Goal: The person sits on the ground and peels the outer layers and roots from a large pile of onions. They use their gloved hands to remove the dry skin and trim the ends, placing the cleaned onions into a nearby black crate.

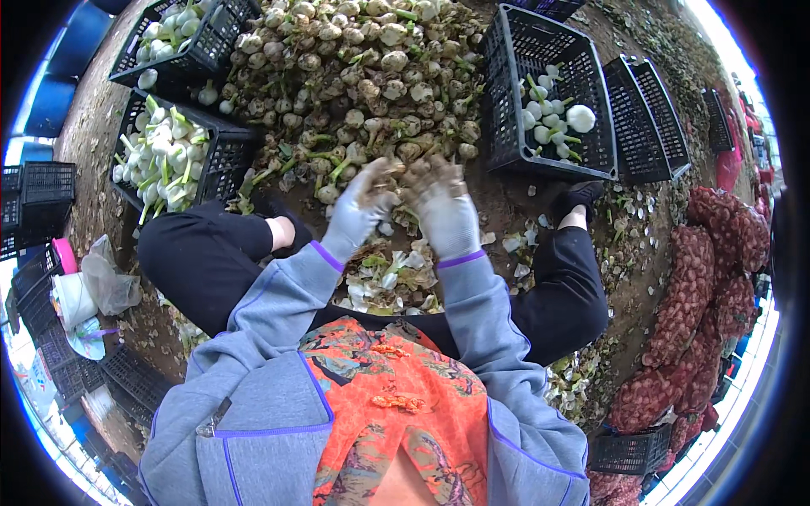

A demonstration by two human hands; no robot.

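My left hand [363, 205], in a pale work glove with soiled fingers, is at the near edge of a heap of untrimmed garlic bulbs [354, 69]. Close beside it, my right hand [445, 205] wears a matching glove. Both sets of fingers curl towards each other and are blurred, so whatever lies between them is hidden. The heaped bulbs are brown and dirty, with cut green stalks. Below my wrists, loose garlic skins [392, 278] litter the ground between my legs.
Peeled white garlic fills a black crate [231, 161] at left; another crate [190, 60] stands behind it. The right-hand crate [550, 161] holds several white bulbs. Nested crates [645, 120] stand beyond. Red mesh sacks [683, 297] of garlic line the right; a white bucket [74, 298] is at left.
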